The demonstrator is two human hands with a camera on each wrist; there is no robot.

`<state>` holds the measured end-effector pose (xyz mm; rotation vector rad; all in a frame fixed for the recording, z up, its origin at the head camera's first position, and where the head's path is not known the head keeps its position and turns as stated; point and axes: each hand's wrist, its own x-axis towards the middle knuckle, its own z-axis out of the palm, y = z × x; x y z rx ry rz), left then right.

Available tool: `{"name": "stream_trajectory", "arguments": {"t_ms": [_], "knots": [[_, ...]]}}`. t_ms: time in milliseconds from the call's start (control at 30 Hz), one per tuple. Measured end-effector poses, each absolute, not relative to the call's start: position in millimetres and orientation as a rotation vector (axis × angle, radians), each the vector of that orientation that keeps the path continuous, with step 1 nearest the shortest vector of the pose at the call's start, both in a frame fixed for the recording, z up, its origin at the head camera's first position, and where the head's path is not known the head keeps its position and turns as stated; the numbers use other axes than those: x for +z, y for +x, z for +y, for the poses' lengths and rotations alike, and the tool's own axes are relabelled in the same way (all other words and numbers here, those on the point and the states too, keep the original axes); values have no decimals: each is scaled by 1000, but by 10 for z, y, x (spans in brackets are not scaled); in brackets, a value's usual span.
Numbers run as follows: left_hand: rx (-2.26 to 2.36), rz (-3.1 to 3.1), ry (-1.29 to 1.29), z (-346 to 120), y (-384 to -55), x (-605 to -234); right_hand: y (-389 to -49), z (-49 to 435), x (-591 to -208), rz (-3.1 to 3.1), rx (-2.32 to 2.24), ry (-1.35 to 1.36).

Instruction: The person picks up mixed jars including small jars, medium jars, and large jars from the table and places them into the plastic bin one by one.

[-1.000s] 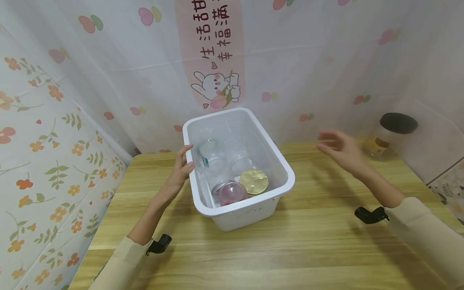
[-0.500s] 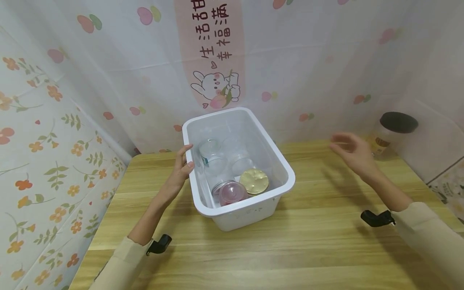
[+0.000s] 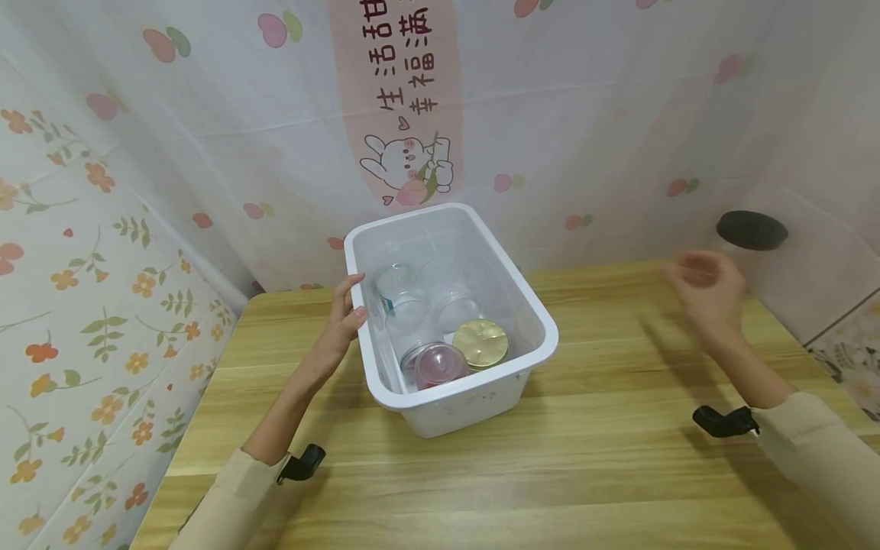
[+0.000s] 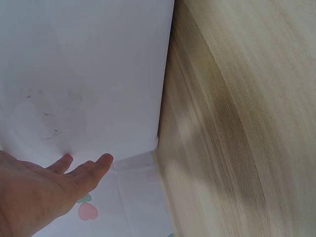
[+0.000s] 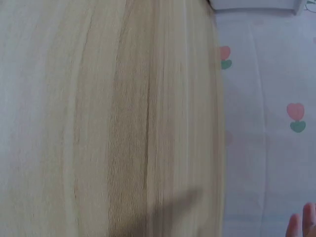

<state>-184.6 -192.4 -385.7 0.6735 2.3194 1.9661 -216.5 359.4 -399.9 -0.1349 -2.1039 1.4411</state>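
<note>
In the head view a white plastic tub [image 3: 450,420] stands on the table. My left hand [image 3: 337,332] holds its left rim, thumb and a finger over the edge; in the left wrist view more fingers [image 4: 94,173] lie against the outside wall. Inside the tub are clear jars [image 3: 399,284], a gold-lidded jar [image 3: 480,343] and a container with a clear domed top and pinkish red below [image 3: 441,365]. Far right, my right hand [image 3: 715,302], fingers curved and holding nothing, is in front of a jar with a dark lid [image 3: 752,230]; the hand covers much of that jar's body.
The wooden table [image 3: 591,473] runs back to a white curtain [image 3: 584,137] with fruit prints. A flower-patterned cloth [image 3: 89,305] hangs at the left. A black device sits on each wrist.
My right hand has moved right, toward the dark-lidded jar, and now overlaps its body. My left hand and the tub have stayed put.
</note>
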Motion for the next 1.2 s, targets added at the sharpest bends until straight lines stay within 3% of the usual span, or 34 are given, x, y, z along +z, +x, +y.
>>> {"name": "stream_trajectory", "arguments": {"t_ms": [367,667,1200], "knots": [[1985,2304,698,-1918,-1841,-3846,-2130,3733,-3989,-1770,1683,-283],[1982,2305,678,-1920,-1833,-3839,-2145,3848,-3917,-1820,1568,-492],[1962,2317,684,-1935,-1838,-3849,-2441,4098,-3866,-1804,1715,-640]]}}
